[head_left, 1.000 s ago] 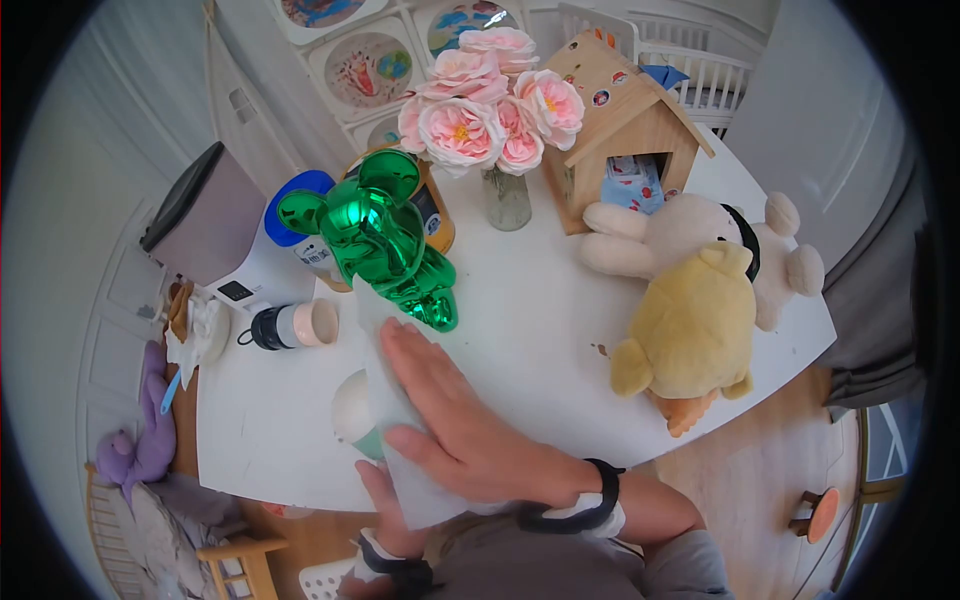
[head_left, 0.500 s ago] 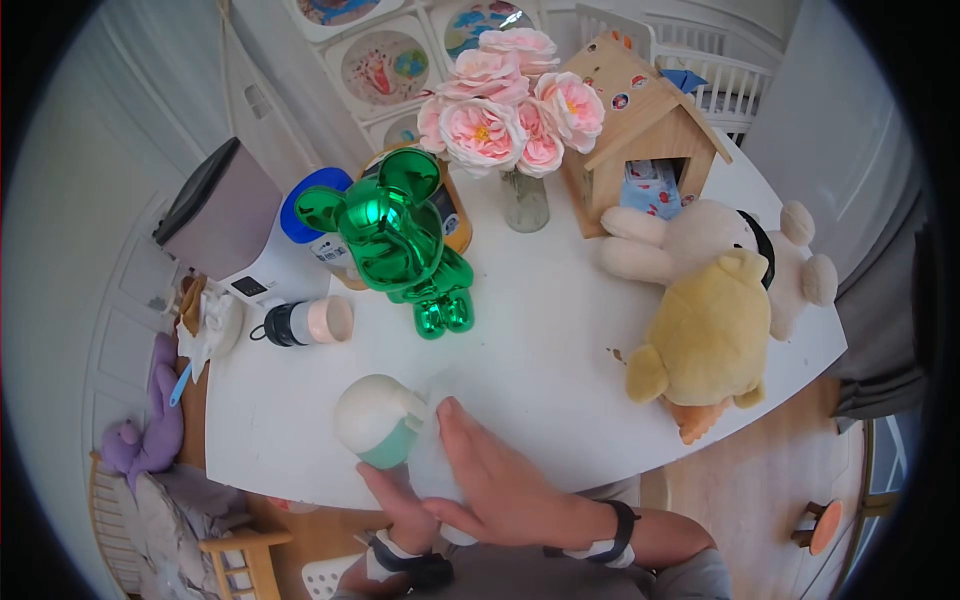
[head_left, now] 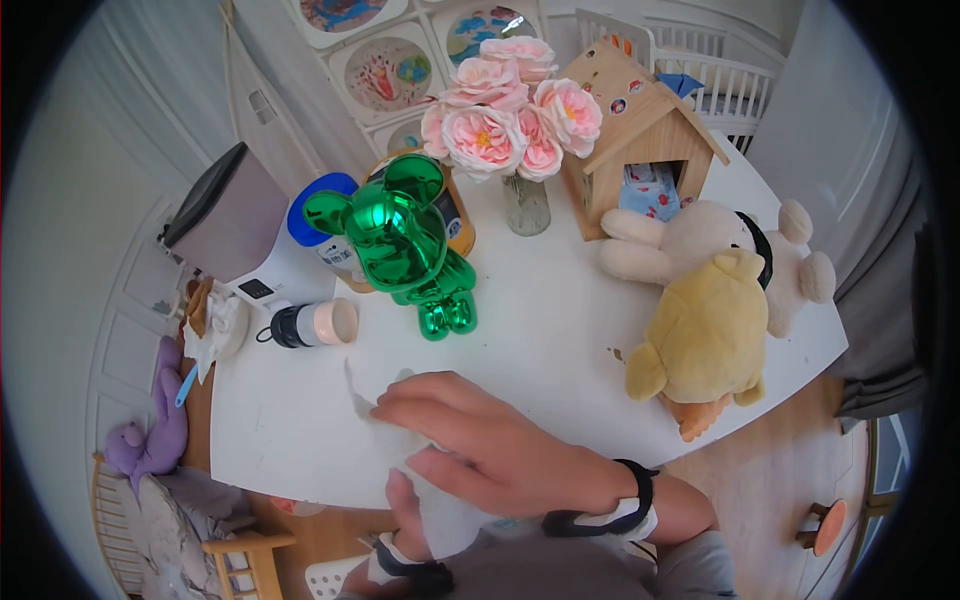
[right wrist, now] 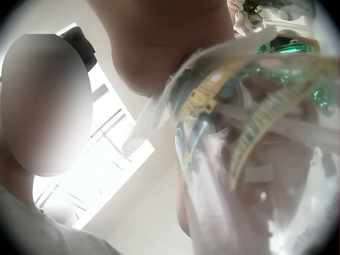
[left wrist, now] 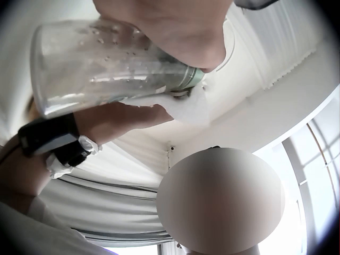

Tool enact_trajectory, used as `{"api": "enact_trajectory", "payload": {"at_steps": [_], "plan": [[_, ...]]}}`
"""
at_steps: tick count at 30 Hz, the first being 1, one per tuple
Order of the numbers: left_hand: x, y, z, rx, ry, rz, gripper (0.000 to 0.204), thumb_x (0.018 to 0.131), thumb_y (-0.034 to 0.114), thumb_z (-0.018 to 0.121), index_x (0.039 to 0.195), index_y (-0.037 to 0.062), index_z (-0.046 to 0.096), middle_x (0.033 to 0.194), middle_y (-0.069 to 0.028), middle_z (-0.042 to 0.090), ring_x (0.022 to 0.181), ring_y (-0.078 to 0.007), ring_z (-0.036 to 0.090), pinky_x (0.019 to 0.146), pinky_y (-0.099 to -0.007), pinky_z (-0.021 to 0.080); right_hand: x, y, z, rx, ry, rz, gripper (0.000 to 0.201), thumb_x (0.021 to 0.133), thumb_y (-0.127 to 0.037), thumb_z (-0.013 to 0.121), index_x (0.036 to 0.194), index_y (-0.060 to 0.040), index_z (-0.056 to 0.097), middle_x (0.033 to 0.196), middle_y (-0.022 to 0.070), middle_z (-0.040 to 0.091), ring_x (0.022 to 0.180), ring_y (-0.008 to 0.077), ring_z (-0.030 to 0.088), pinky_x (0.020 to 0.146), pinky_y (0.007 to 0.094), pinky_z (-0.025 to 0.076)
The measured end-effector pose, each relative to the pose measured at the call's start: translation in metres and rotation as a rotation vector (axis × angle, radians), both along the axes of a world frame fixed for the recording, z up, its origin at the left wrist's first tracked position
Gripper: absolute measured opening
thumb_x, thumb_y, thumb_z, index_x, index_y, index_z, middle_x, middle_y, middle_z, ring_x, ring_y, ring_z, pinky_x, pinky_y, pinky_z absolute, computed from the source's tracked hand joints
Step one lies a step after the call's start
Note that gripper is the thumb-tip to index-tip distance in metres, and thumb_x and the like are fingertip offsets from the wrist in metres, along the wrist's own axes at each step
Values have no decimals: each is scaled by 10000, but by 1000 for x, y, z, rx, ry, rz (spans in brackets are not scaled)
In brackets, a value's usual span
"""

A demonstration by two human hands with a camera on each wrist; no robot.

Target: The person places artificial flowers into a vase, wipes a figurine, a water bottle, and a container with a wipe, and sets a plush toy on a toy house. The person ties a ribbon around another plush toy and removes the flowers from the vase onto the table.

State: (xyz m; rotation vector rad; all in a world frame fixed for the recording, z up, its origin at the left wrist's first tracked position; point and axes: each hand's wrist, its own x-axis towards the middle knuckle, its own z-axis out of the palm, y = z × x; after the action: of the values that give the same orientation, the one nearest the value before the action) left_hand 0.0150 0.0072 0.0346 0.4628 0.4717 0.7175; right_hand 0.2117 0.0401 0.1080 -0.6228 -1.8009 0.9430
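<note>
A clear bottle (left wrist: 106, 69) with droplets on its wall and a mint-green collar (left wrist: 191, 77) lies tilted in my left hand (head_left: 412, 518), whose fingers grip it. My right hand (head_left: 500, 445) holds a white tissue (head_left: 450, 515) over the bottle with bent fingers, thumb towards me. In the head view the tissue and my right hand hide most of the bottle and its top. The right wrist view shows printed markings on the clear wall (right wrist: 255, 202), tissue (right wrist: 139, 130) beside it.
A green shiny bear figure (head_left: 400, 245), a cup (head_left: 318, 323), a blue-lidded tub (head_left: 325, 200) and an appliance (head_left: 235, 220) stand left on the white table (head_left: 540, 350). Behind are flowers (head_left: 485, 140) and a wooden house (head_left: 640, 130); plush toys (head_left: 710, 325) lie right.
My right hand has moved left over the bottle's top, which showed white and mint green half a second ago. Its fingers have gone from straight to bent. The tissue has shifted with it.
</note>
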Motion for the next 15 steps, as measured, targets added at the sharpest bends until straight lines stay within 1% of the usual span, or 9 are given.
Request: {"api": "enact_trajectory", "payload": {"at_steps": [1, 2, 4, 5, 7, 8, 10, 14, 15], "plan": [[2, 0, 2, 5, 14, 8, 717, 1021, 571, 272, 1490, 29, 287, 1436, -133, 436, 1310, -250, 445, 1095, -389, 370, -2, 1, -3, 105, -1, 12, 539, 907, -117, 603, 1387, 44, 420, 1398, 217, 416, 1345, 408, 378, 1112, 437, 351], [5, 0, 3, 9, 27, 16, 715, 1020, 569, 279, 1489, 29, 288, 1434, -133, 437, 1308, -249, 446, 1092, -388, 372, -5, -1, -2, 105, -5, 13, 539, 907, -117, 603, 1387, 44, 420, 1398, 217, 416, 1345, 408, 378, 1112, 437, 351], [9, 2, 5, 16, 54, 25, 712, 1018, 566, 291, 1486, 30, 290, 1431, -133, 438, 1305, -247, 448, 1087, -387, 377, -12, -9, -3, 242, -73, -113, 589, 905, -145, 632, 1404, 47, 385, 1451, 239, 349, 1349, 440, 360, 1111, 459, 354], [10, 2, 6, 18, 70, 30, 710, 1017, 564, 297, 1484, 30, 291, 1429, -134, 439, 1304, -246, 450, 1085, -386, 379, -14, -13, -6, 240, -74, -114, 589, 905, -145, 632, 1404, 47, 385, 1451, 239, 349, 1349, 440, 360, 1111, 459, 354], [9, 2, 8, 23, 104, 49, 707, 1015, 561, 309, 1481, 30, 292, 1426, -134, 441, 1301, -244, 452, 1080, -385, 384, -21, -21, -15, 204, -35, -218, 637, 875, -111, 651, 1415, 55, 356, 1427, 270, 358, 1353, 456, 350, 1098, 481, 362], [8, 2, 9, 27, 122, 58, 705, 1014, 560, 315, 1479, 30, 293, 1424, -134, 441, 1299, -244, 454, 1078, -385, 386, -23, -24, -20, 204, -33, -216, 637, 875, -111, 651, 1415, 55, 356, 1427, 270, 358, 1353, 456, 350, 1098, 481, 362], [9, 4, 11, 33, 159, 74, 703, 1012, 556, 327, 1476, 30, 295, 1421, -135, 443, 1296, -242, 456, 1073, -383, 390, -27, -27, -26, 172, 2, -283, 681, 852, -116, 675, 1428, 48, 351, 1437, 276, 349, 1324, 452, 387, 1094, 491, 367], [10, 7, 17, 46, 237, 110, 697, 1008, 550, 352, 1470, 31, 299, 1414, -135, 445, 1290, -238, 461, 1063, -381, 399, -19, -22, -14, 181, 56, -245, 643, 847, -117, 667, 1402, 46, 386, 1406, 271, 381, 1265, 455, 438, 1059, 478, 398], [11, 8, 18, 51, 254, 120, 696, 1007, 549, 358, 1469, 31, 300, 1413, -136, 446, 1289, -238, 463, 1061, -381, 402, -14, -18, -7, 226, 4, -211, 570, 858, -114, 649, 1359, 40, 425, 1353, 258, 424, 1216, 436, 467, 1018, 464, 421]]}}
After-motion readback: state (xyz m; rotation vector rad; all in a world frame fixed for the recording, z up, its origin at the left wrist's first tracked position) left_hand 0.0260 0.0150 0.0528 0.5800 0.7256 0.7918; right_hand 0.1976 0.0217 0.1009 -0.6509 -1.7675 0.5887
